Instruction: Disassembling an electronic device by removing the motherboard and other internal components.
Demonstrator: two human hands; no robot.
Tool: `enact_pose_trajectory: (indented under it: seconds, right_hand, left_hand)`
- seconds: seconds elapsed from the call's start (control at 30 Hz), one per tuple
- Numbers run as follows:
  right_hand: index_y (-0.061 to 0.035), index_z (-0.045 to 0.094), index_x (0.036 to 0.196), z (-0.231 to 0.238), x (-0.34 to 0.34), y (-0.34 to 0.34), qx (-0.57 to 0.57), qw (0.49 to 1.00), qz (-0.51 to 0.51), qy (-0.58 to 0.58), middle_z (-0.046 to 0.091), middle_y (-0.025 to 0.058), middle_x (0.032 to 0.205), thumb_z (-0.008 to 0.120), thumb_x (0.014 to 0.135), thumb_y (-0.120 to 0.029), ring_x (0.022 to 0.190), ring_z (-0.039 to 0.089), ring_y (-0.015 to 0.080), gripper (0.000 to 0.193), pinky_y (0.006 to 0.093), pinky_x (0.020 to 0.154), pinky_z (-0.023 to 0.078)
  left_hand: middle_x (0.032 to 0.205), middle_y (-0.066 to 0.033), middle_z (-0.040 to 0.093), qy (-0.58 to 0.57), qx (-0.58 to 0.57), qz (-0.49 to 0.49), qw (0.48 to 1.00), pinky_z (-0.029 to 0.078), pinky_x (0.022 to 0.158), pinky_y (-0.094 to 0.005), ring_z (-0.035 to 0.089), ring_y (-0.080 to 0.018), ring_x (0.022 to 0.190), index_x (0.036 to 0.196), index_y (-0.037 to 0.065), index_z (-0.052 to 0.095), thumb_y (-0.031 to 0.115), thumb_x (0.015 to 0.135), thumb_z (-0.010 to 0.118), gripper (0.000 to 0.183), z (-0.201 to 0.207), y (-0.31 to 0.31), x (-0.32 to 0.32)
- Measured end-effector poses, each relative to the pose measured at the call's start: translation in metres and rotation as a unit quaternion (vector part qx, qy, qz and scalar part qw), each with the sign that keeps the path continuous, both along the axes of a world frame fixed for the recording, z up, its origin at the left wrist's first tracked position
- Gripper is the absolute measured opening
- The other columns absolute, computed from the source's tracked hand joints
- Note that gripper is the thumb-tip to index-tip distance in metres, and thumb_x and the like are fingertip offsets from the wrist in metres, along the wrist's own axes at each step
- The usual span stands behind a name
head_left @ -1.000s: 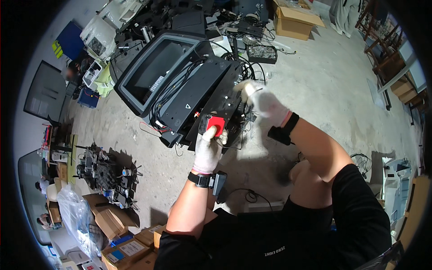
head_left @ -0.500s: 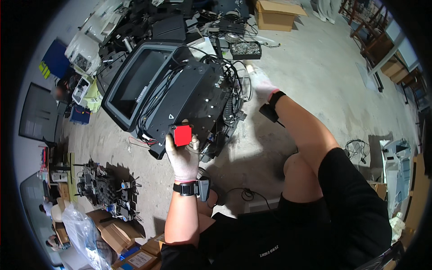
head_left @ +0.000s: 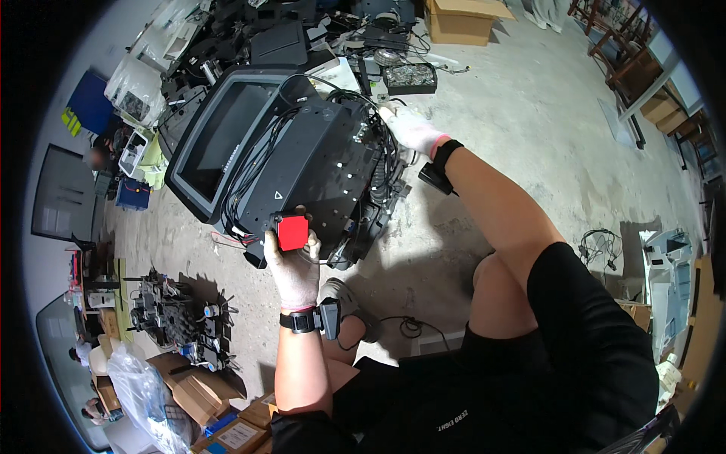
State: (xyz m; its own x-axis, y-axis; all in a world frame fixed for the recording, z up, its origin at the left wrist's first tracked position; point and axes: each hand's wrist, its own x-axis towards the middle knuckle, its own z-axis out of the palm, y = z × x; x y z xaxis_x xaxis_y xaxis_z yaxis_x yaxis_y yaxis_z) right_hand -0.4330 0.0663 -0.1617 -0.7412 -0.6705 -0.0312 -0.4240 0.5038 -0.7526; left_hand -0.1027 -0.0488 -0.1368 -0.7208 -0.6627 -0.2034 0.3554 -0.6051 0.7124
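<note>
My left hand [head_left: 295, 272], in a white glove, is closed around a dark device with a red square face [head_left: 293, 232]; its exact kind I cannot make out. The hand is at the near end of a large dark grey machine housing [head_left: 321, 151] with a framed screen [head_left: 240, 136] on its left side. At the housing's far right corner my gloved right hand [head_left: 414, 130] has its fingers closed at a black cable [head_left: 390, 144] of the tangled bundle there. The fingertips are partly hidden.
Behind the housing lie heaped dark parts [head_left: 280, 45] and a tray of small metal pieces [head_left: 410, 78]. An open cardboard box [head_left: 461, 26] stands farther back. To the left sits a black mechanical assembly [head_left: 170, 314]. A loose cable [head_left: 412, 327] lies near my legs.
My right hand has moved left, in against the cable bundle. My left hand and the red-faced device have shifted slightly left in the picture, along with the housing.
</note>
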Motion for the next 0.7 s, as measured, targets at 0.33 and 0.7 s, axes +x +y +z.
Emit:
enact_pose_trajectory:
  seconds: [0.33, 0.7]
  right_hand:
    - [0.0047, 0.053, 0.141, -0.025, -0.043, -0.010, -0.083, 0.984, 0.035, -0.155, 0.062, 0.0225, 0.134, 0.032, 0.096, -0.079, 0.124, 0.059, 0.0300, 0.097, 0.0426, 0.104, 0.046]
    - [0.0020, 0.048, 0.143, -0.009, -0.049, -0.059, 0.077, 0.996, 0.034, -0.034, 0.063, 0.0368, 0.119, 0.019, 0.102, -0.068, 0.116, 0.059, 0.0519, 0.085, 0.0502, 0.105, 0.042]
  left_hand:
    - [0.123, -0.0184, 0.064, -0.007, -0.023, 0.009, 1.000, 0.049, 0.065, -0.0294, 0.061, -0.0188, 0.079, 0.129, 0.000, 0.057, 0.053, 0.103, 0.049, 0.060, -0.001, 0.002, -0.003]
    - [0.115, -0.0148, 0.066, -0.024, -0.049, 0.003, 0.999, 0.045, 0.062, -0.0285, 0.058, -0.0170, 0.074, 0.126, 0.002, 0.058, 0.055, 0.103, 0.049, 0.058, -0.008, -0.006, 0.013]
